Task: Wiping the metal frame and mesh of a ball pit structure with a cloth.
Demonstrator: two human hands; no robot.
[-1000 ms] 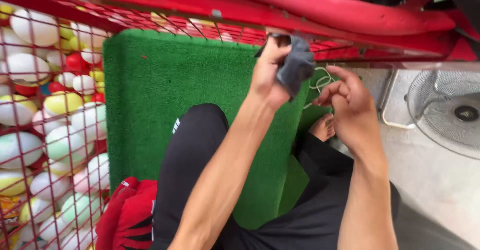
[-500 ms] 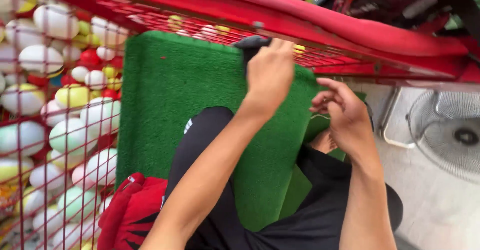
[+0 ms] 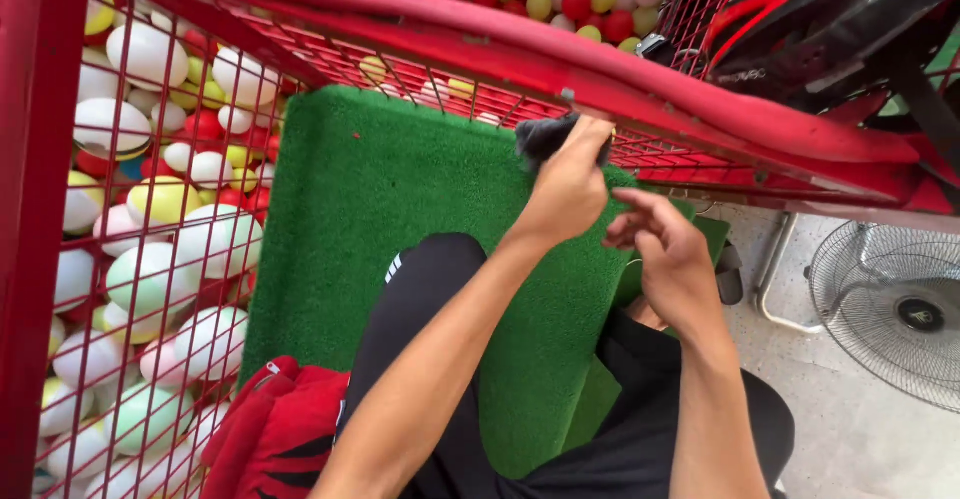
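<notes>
Dark grey cloth (image 3: 543,139) is bunched in my left hand (image 3: 570,187) — fingers closed tight around it, pressing it up against the red wire mesh (image 3: 640,144) just under the padded red rail (image 3: 560,69). The cloth sticks out to the left of my knuckles, its free end pointing along the rail. My right hand (image 3: 668,254) hangs just beside and a little lower, holding nothing, fingers loosely curled with the forefinger stretched toward the left wrist. So the left hand is the one on the cloth, and the mesh lies straight ahead of it, away from my body. Below both arms is the green turf mat (image 3: 400,209), resting on my lap. Coloured balls (image 3: 160,219) fill the cage on my left — a floor fan (image 3: 895,309) stands well apart on my right.
</notes>
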